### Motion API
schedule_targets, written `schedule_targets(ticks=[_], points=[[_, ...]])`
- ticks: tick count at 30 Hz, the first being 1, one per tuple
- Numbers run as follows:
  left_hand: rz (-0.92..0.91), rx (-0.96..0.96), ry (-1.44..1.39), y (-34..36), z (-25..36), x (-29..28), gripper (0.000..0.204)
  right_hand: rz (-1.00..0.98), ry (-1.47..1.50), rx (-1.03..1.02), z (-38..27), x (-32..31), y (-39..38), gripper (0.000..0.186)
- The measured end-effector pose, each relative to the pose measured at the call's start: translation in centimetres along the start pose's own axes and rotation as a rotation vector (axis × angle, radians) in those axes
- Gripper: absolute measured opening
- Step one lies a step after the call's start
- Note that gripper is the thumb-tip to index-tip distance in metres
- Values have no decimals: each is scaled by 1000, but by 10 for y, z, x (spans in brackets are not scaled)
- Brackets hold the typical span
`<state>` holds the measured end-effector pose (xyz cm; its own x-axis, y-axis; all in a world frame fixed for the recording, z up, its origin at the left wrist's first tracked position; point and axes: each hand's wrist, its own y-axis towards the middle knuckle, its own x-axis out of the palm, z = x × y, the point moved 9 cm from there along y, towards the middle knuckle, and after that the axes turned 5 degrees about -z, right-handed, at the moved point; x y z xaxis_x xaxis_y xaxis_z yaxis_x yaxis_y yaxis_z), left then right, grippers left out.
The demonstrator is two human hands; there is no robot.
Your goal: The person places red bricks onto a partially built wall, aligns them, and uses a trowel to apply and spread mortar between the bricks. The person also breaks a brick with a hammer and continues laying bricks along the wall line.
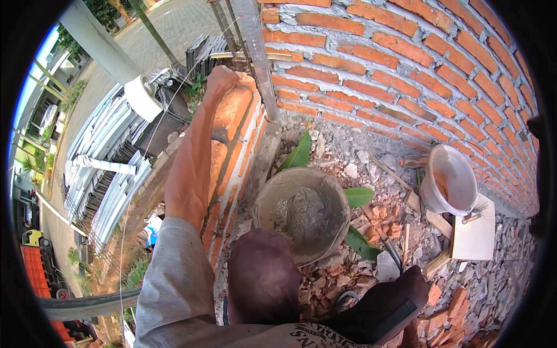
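My left arm reaches forward along a low brick wall (229, 164). At the wall's far end, beside the upright post, my left hand (223, 79) is closed over an orange brick (229, 116) on the top course; its fingertips are hidden. Grey mortar shows between the bricks. Right of the wall stands a round bucket (333, 191) with wet grey mortar (301, 211) in it. At the lower edge, right of my dark-clad knee, only a little of my right hand or wrist (410, 334) shows. Its fingers are hidden, and so is anything in them.
A tall brick wall (394, 64) rises ahead and right, meeting the post (261, 58). A white bucket (447, 180) and a pale board (473, 232) lie among rubble (325, 284), broken bricks and wood scraps. Left of the low wall, a string runs past stacked metal sheets (96, 145).
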<state>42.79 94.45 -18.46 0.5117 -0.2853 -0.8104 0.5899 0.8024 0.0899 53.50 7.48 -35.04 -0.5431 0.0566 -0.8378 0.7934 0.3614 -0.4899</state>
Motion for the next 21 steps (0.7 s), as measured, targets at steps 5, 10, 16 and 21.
schedule_targets(ticks=[5, 10, 16, 21], points=[[22, 25, 141, 19, -11, 7, 30, -141, -72, 97, 46, 22, -20, 47], [76, -136, 7, 12, -20, 1, 27, -141, -116, 0, -8, -33, -18, 47], [70, -108, -189, 0, -12, 0, 27, 216, -27, -738, -249, -171, -13, 56], [103, -104, -203, -11, -9, -2, 26, 257, -200, -870, -427, -173, 13, 42]])
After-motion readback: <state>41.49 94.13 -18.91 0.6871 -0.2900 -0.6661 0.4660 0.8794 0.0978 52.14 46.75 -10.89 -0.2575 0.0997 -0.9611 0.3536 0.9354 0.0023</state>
